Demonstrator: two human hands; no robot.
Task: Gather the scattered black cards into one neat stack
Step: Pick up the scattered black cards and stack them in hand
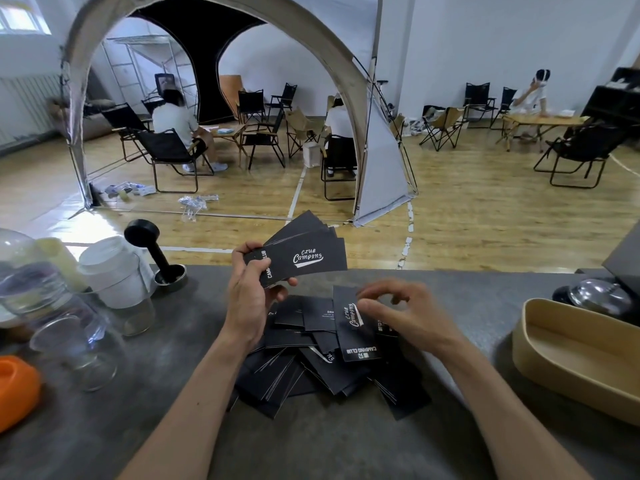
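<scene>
My left hand (249,292) grips a fanned bunch of black cards (311,251) with white "Club Camping" lettering, raised above the grey counter (311,445). Below it a loose heap of black cards (304,362) lies spread on the counter, overlapping at many angles. My right hand (398,317) hovers over the heap's right side, and its fingertips pinch the top edge of one black card (353,334), which stands tilted up off the pile.
Clear glass jars (69,327), a white cup (114,271) and a black tamper (152,251) stand at the left, with an orange object (14,389) at the left edge. A tan tray (571,358) sits on the right. Beyond the counter are chairs and seated people.
</scene>
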